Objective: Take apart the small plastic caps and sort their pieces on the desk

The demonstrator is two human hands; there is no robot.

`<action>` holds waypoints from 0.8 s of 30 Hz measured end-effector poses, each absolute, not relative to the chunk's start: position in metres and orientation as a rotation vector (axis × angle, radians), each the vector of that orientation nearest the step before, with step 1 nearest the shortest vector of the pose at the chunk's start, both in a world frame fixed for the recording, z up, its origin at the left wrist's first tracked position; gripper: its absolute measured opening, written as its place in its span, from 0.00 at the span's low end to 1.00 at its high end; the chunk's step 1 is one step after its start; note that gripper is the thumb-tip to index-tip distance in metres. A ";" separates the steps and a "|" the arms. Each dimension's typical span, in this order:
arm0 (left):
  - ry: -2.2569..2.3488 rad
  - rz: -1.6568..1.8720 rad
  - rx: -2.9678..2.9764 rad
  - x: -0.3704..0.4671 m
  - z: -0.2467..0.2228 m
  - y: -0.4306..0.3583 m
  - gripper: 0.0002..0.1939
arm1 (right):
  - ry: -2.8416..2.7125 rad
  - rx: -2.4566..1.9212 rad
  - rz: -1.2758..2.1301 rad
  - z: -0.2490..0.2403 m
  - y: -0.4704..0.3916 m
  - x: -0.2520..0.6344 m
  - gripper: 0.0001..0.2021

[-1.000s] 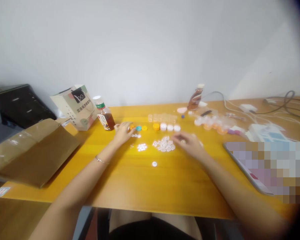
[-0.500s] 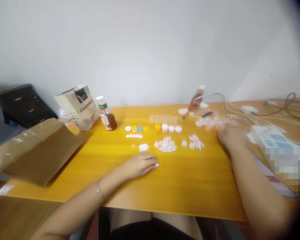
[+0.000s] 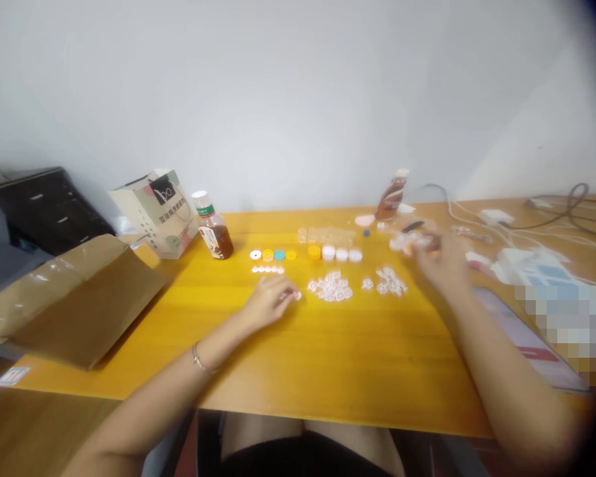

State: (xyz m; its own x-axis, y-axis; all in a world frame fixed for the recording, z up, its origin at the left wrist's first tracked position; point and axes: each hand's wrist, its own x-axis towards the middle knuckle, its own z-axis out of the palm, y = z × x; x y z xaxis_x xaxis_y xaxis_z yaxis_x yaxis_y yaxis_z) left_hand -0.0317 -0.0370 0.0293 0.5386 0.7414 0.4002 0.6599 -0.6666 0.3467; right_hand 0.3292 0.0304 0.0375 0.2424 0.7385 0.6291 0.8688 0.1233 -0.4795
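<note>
My left hand (image 3: 273,299) is closed in a pinch, with a small white piece (image 3: 298,295) at its fingertips. It covers the spot where a little pile of white pieces lay. Just right of it is a heap of white patterned plastic pieces (image 3: 330,287). Farther right, my right hand (image 3: 438,262) reaches into a cluster of clear and orange caps (image 3: 402,242); its fingers are blurred. Behind the left hand run a row of small white pieces (image 3: 268,269) and a row of coloured discs (image 3: 279,255). White and yellow caps (image 3: 342,254) continue that line.
Clear small boxes (image 3: 328,236) sit behind the caps. One drink bottle (image 3: 213,228) stands left, another bottle (image 3: 392,197) at the back. A paper bag (image 3: 161,212) and cardboard box (image 3: 79,301) occupy the left; cables (image 3: 571,212) and a tablet-like panel (image 3: 531,341) the right.
My left hand has moved back and to the left, over the little white pile, a white piece still at its fingertips. The right hand has shifted left over the cap cluster.
</note>
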 end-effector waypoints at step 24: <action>1.618 0.560 2.591 -0.034 0.031 0.031 0.07 | -2.350 -0.737 0.802 0.019 -0.056 0.185 0.14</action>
State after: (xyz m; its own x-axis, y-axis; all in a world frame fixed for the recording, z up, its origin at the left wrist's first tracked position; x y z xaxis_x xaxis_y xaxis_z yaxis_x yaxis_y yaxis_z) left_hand -0.0344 0.0311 0.0309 0.3920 0.8757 0.2820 0.8626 -0.4564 0.2181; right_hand 0.1850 -0.0561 0.0194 -0.7021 0.6400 0.3122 0.3157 0.6728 -0.6691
